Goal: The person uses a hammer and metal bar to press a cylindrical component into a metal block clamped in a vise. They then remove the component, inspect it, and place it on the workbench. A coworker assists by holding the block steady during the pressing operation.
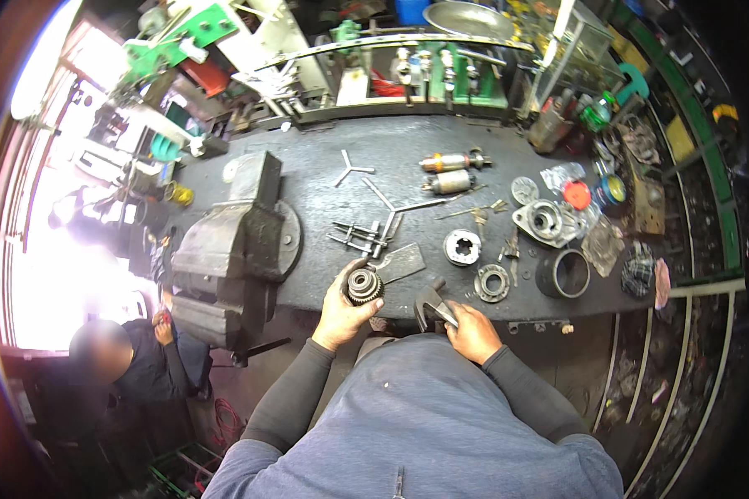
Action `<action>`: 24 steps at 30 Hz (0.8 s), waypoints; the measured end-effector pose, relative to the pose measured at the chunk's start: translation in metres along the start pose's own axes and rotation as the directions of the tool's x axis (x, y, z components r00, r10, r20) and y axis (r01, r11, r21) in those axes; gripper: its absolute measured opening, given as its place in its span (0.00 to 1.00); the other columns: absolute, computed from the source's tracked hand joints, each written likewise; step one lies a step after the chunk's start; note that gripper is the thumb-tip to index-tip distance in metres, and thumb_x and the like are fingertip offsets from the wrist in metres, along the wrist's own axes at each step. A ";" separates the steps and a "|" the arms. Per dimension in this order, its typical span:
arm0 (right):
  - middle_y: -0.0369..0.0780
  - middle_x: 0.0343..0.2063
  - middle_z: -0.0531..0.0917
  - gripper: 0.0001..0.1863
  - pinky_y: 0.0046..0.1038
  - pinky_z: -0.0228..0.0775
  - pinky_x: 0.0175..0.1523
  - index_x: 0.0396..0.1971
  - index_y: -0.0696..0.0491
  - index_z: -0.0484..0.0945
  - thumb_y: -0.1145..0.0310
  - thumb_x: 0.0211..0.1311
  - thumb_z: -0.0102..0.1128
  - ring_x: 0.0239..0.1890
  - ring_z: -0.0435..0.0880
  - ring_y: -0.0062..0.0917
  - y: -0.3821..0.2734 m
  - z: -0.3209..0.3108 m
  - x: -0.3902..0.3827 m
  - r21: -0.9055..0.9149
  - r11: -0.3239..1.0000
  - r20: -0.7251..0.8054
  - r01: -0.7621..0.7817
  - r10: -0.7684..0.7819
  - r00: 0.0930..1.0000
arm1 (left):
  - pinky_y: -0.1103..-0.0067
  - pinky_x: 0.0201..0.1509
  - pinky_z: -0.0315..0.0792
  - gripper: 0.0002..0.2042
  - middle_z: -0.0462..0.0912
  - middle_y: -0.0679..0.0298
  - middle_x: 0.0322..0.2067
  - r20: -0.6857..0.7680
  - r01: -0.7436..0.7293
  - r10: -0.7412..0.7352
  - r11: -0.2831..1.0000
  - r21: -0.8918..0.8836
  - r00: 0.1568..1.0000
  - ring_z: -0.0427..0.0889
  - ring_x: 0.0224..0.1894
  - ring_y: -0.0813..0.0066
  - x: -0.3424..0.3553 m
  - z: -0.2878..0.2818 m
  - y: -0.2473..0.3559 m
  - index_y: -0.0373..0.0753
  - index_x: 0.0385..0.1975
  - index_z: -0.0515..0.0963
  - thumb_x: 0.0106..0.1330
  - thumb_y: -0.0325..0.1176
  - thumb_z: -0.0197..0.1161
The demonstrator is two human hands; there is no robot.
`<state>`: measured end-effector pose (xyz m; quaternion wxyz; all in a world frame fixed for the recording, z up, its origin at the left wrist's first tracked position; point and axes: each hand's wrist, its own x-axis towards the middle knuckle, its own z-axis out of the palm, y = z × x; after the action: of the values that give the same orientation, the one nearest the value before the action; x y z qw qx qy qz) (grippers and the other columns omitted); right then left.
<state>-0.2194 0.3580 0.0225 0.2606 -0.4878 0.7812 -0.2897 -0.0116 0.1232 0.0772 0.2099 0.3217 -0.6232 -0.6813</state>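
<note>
- With the gear in my left hand as the clock's centre, a person (137,378) in dark clothes is between eight and nine o'clock.
- My bench vise (212,245) is heavy and grey, near ten o'clock.
- My left hand (341,306) is clamped round the toothed gear (364,287), thumb along its lower edge, bore facing up, by the near edge of my bench (316,279).
- A flat metal plate (404,264) lies just beside it at two o'clock.
- A three-armed tool (393,213) lies near one o'clock.
- My right hand (476,334) is closed on the hammer (431,302) between three and four, its head toward ten from that hand.
- A flanged ring (492,284) lies at three o'clock, an open cylinder (563,274) beyond it.
</note>
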 end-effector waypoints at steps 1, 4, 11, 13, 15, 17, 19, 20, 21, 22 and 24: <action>0.56 0.47 0.87 0.26 0.51 0.81 0.55 0.64 0.56 0.79 0.70 0.66 0.70 0.50 0.88 0.55 -0.003 0.004 0.009 -0.003 1.000 0.013 0.028 -0.028 1.000 | 0.71 0.72 0.74 0.41 0.82 0.60 0.62 -0.037 -0.047 0.050 0.997 0.068 0.998 0.80 0.64 0.71 -0.006 -0.001 0.006 0.34 0.72 0.72 0.57 0.29 0.83; 0.55 0.46 0.85 0.27 0.53 0.81 0.54 0.65 0.55 0.78 0.71 0.66 0.70 0.49 0.87 0.57 -0.016 0.016 0.033 -0.080 0.997 0.079 0.009 -0.002 0.997 | 0.69 0.73 0.73 0.36 0.82 0.56 0.62 -0.070 -0.220 0.274 0.880 0.420 0.959 0.80 0.66 0.66 -0.021 -0.009 0.020 0.35 0.66 0.77 0.54 0.28 0.82; 0.52 0.46 0.85 0.27 0.49 0.83 0.53 0.65 0.53 0.80 0.70 0.65 0.70 0.51 0.87 0.51 -0.002 0.046 0.052 -0.309 0.942 0.062 0.133 -0.120 0.991 | 0.70 0.72 0.74 0.32 0.83 0.57 0.61 -0.207 -0.211 0.277 0.932 0.294 0.938 0.82 0.64 0.68 -0.050 -0.015 0.028 0.33 0.62 0.80 0.54 0.27 0.84; 0.51 0.45 0.85 0.26 0.48 0.83 0.54 0.64 0.53 0.81 0.70 0.65 0.69 0.51 0.86 0.49 -0.002 0.046 0.053 -0.333 0.933 0.065 0.139 -0.124 0.990 | 0.71 0.71 0.75 0.33 0.84 0.59 0.61 -0.239 -0.182 0.228 0.962 0.202 0.944 0.82 0.63 0.70 -0.054 -0.015 0.027 0.33 0.63 0.80 0.55 0.27 0.85; 0.50 0.45 0.85 0.25 0.47 0.83 0.53 0.63 0.53 0.83 0.70 0.66 0.67 0.50 0.86 0.47 -0.001 0.047 0.053 -0.352 0.925 0.066 0.144 -0.129 0.989 | 0.72 0.71 0.76 0.35 0.85 0.60 0.60 -0.257 -0.159 0.182 0.981 0.110 0.949 0.83 0.62 0.72 -0.058 -0.013 0.026 0.32 0.64 0.79 0.55 0.27 0.86; 0.49 0.43 0.85 0.23 0.47 0.83 0.52 0.62 0.53 0.84 0.70 0.66 0.66 0.48 0.85 0.47 0.000 0.047 0.052 -0.369 0.917 0.068 0.149 -0.134 0.989 | 0.72 0.70 0.77 0.35 0.85 0.59 0.59 -0.258 -0.137 0.149 0.989 0.064 0.955 0.83 0.62 0.72 -0.061 -0.011 0.028 0.32 0.64 0.79 0.54 0.27 0.87; 0.48 0.43 0.84 0.22 0.46 0.83 0.52 0.61 0.52 0.84 0.70 0.67 0.66 0.48 0.85 0.46 -0.004 0.044 0.051 -0.406 0.900 0.057 0.160 -0.150 0.987 | 0.72 0.70 0.78 0.36 0.86 0.59 0.58 -0.254 -0.131 0.139 0.990 0.048 0.957 0.84 0.61 0.72 -0.061 -0.008 0.035 0.32 0.64 0.78 0.54 0.27 0.87; 0.48 0.43 0.84 0.22 0.45 0.83 0.52 0.61 0.52 0.85 0.70 0.67 0.65 0.48 0.85 0.46 -0.006 0.042 0.051 -0.424 0.891 0.051 0.164 -0.157 0.986 | 0.72 0.69 0.78 0.36 0.86 0.59 0.58 -0.257 -0.136 0.146 0.989 0.054 0.955 0.84 0.61 0.72 -0.061 -0.006 0.038 0.32 0.64 0.78 0.54 0.27 0.87; 0.47 0.43 0.84 0.23 0.45 0.83 0.53 0.61 0.52 0.85 0.70 0.66 0.66 0.48 0.84 0.46 -0.005 0.041 0.051 -0.431 0.886 0.044 0.170 -0.168 0.985 | 0.72 0.69 0.78 0.36 0.86 0.59 0.58 -0.259 -0.142 0.152 0.988 0.060 0.954 0.84 0.61 0.72 -0.061 -0.005 0.041 0.32 0.64 0.78 0.53 0.27 0.87; 0.47 0.43 0.84 0.24 0.45 0.83 0.53 0.62 0.52 0.84 0.70 0.65 0.67 0.49 0.84 0.46 -0.005 0.041 0.051 -0.438 0.882 0.038 0.176 -0.178 0.983 | 0.72 0.69 0.78 0.36 0.86 0.59 0.58 -0.248 -0.140 0.148 0.989 0.050 0.957 0.84 0.60 0.72 -0.060 -0.003 0.044 0.32 0.64 0.77 0.53 0.27 0.87; 0.47 0.45 0.83 0.26 0.45 0.81 0.55 0.63 0.52 0.83 0.68 0.63 0.71 0.49 0.84 0.47 -0.010 0.039 0.051 -0.409 0.895 0.015 0.179 -0.190 0.982 | 0.73 0.68 0.79 0.36 0.86 0.58 0.57 -0.230 -0.137 0.141 0.990 0.034 0.963 0.85 0.59 0.72 -0.059 -0.003 0.048 0.33 0.64 0.77 0.54 0.27 0.88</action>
<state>-0.2069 0.3004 -0.0040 0.1141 -0.5996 0.7779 -0.1496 0.0267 0.1552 0.1351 0.3255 0.3564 -0.6213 -0.6172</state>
